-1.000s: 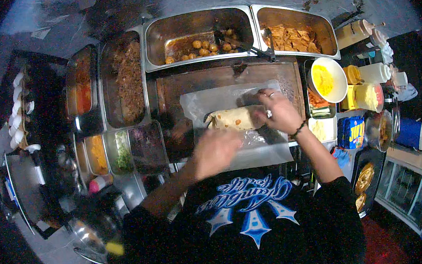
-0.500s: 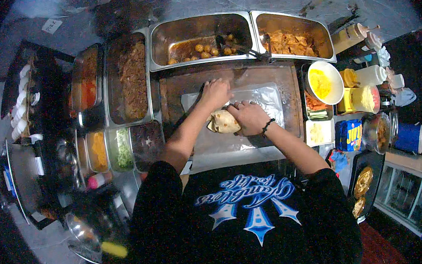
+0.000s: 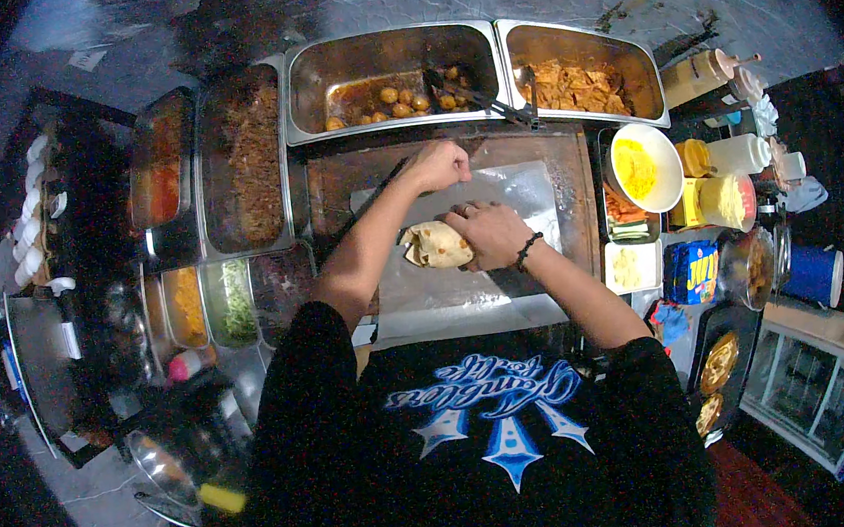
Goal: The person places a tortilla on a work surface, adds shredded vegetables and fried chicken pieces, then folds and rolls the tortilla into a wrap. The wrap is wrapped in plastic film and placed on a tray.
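Holds wrap [image 3: 436, 247] mid-frame with right hand [image 3: 490, 234] — holds left hand [image 3: 440, 167] curled above, below pans [image 3: 364, 60] at top centre.

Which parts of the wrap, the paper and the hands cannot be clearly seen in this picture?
Head view: the right end of the rolled wrap, covered by the right hand.
Head view: the filling, enclosed by the wrap itself.
Head view: whether the left hand pinches the paper; its curled shape hides the palm side.
Head view: part of the paper, behind the left forearm.
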Tool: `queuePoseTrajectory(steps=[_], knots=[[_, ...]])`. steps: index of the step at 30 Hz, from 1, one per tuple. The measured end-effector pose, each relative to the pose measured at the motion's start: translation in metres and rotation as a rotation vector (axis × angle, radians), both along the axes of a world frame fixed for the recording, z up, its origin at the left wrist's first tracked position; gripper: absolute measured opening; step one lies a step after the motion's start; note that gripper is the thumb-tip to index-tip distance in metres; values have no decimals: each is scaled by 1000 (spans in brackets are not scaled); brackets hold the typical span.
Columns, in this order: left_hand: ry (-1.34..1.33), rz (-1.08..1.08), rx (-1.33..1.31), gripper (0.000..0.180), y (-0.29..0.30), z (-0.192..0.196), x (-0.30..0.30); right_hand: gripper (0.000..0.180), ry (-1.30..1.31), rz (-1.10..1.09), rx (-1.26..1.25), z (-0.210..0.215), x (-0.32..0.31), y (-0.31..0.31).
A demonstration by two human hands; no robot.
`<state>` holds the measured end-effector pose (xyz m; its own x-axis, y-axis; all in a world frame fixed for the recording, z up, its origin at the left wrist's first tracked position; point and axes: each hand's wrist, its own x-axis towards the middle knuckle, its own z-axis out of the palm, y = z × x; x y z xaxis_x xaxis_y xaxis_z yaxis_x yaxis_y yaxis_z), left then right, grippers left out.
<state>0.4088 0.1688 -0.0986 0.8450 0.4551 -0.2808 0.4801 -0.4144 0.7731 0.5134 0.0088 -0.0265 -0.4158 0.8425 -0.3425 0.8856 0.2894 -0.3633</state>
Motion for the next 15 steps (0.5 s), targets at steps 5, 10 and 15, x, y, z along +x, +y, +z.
queuePoseTrajectory(steps=[5, 10, 15], knots=[[-134, 95, 369, 9, -2, 11, 8, 73, -64, 14, 64, 6, 11, 19], [-145, 57, 598, 11, -4, 17, 12, 72, -67, 20, 5, 8, 16, 25], [-134, 44, 584, 10, -2, 10, 12, 74, -41, 36, -4, 6, 14, 12]])
